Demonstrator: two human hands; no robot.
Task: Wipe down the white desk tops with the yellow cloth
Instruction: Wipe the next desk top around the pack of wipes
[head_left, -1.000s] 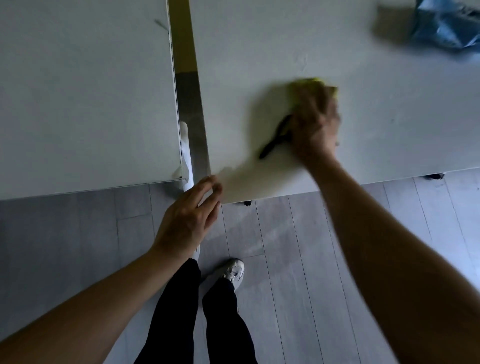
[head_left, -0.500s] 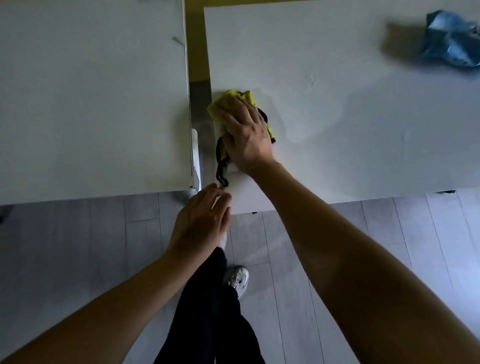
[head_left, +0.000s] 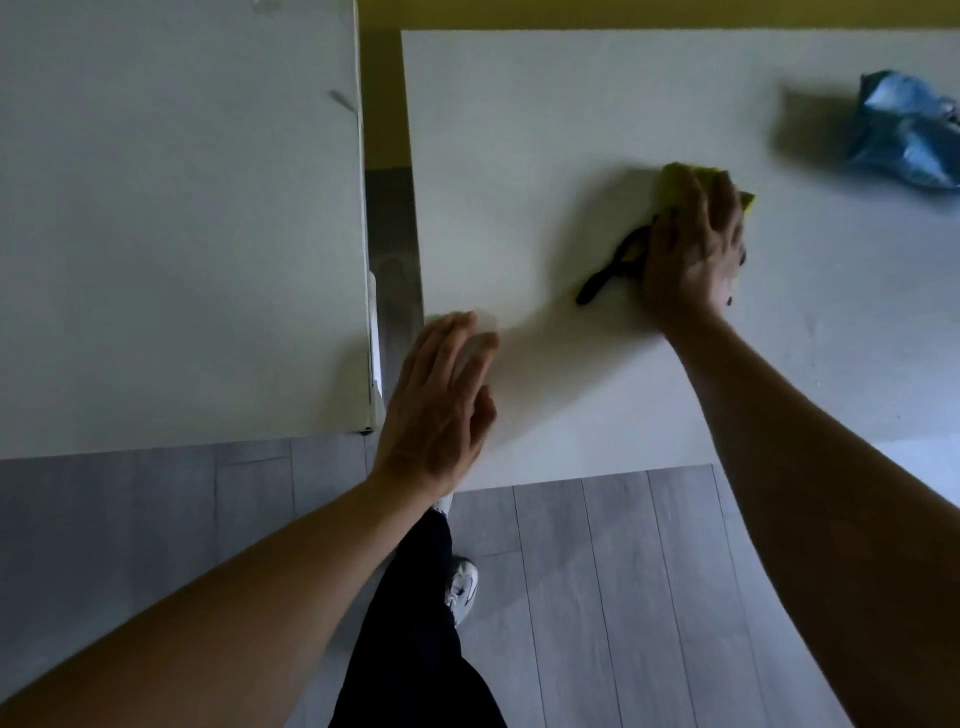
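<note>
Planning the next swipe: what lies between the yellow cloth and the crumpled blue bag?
Head view: only bare white desk top separates yellow cloth from crumpled blue bag.

Head-worn view, steeply down, close.

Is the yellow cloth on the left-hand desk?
No, the right hand presses the yellow cloth on the right-hand desk.

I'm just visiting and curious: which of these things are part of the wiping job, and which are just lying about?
Part of the job:
yellow cloth, pressed flat under the right hand
right desk top
left desk top
left hand, resting open at the right desk's near corner

Just lying about:
crumpled blue bag
black strap beside the right hand
</note>
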